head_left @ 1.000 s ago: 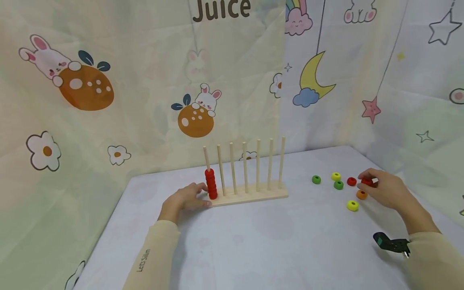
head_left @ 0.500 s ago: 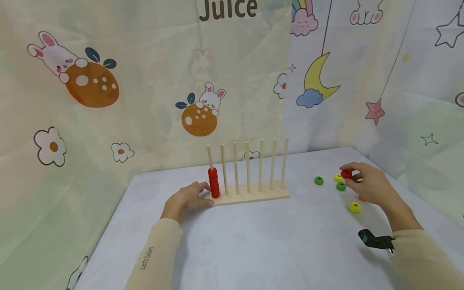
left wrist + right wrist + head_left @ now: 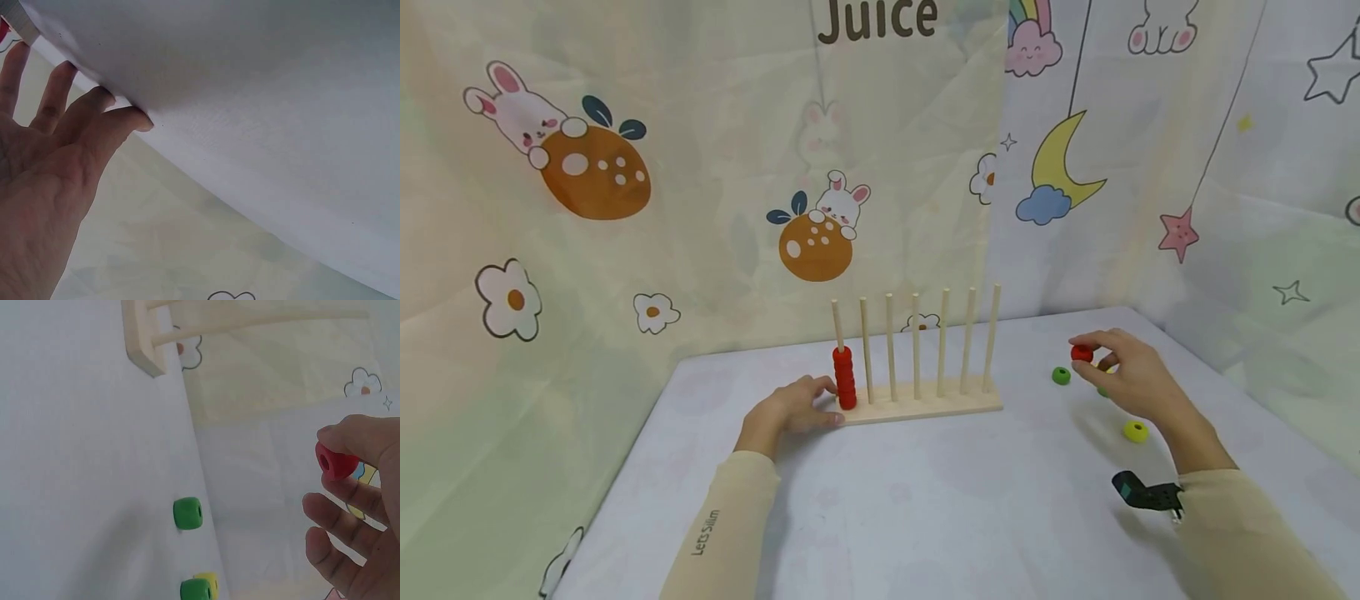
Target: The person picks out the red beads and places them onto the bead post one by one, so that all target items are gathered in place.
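A wooden peg rack [image 3: 917, 407] with several upright pegs stands on the table. Red beads [image 3: 845, 379] are stacked on its leftmost peg. My left hand [image 3: 790, 408] holds the left end of the rack's base between thumb and finger; in the left wrist view its other fingertips [image 3: 140, 120] touch the white tabletop. Raised above the table on the right, my right hand [image 3: 1131, 377] pinches a red bead [image 3: 1082, 354] between thumb and finger. The hole of that red bead [image 3: 325, 462] shows in the right wrist view, the other fingers spread below it.
A green bead [image 3: 1061, 376] lies below the held one, and a yellow bead [image 3: 1136, 431] sits nearer the front. Another green bead [image 3: 196, 590] partly covers a yellow bead [image 3: 213, 582]. A printed cloth [image 3: 700, 208] hangs behind the white table [image 3: 940, 500].
My right hand has lifted a red bead from the group at the right and carried it left toward the rack. The left hand stays at the rack's end. The head view has shifted slightly.
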Demonstrator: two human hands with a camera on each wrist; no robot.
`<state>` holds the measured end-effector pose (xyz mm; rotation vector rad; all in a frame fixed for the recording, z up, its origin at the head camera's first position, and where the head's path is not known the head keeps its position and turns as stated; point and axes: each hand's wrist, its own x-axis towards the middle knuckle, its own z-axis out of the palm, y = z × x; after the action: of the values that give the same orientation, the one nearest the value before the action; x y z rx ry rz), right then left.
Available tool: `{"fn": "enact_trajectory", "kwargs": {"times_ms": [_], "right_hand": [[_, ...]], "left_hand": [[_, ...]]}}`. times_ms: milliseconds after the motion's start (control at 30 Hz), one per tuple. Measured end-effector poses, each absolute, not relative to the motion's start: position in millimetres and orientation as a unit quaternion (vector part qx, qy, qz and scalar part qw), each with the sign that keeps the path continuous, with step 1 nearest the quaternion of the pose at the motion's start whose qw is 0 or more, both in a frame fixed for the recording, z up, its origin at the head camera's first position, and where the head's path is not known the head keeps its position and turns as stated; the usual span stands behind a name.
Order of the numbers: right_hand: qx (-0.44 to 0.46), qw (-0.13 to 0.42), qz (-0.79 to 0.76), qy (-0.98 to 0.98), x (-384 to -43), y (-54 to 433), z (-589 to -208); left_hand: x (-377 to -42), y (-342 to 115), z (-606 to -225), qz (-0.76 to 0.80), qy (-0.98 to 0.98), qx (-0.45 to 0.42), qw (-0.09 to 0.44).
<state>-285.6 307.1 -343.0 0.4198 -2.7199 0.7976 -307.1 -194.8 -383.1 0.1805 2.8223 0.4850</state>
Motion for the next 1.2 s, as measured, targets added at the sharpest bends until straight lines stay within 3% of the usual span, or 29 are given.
{"fn": "enact_trajectory", "kwargs": {"times_ms": [733, 1200], "right_hand": [[0.23, 0.229, 0.286, -0.902, -289, 250, -332], [0.26, 0.245, 0.312, -0.88, -287, 208, -321]], "left_hand": [[-308, -196, -384, 0.166, 0.974, 0.071, 0.135], [-308, -196, -386, 0.165, 0.975, 0.049, 0.143]]}}
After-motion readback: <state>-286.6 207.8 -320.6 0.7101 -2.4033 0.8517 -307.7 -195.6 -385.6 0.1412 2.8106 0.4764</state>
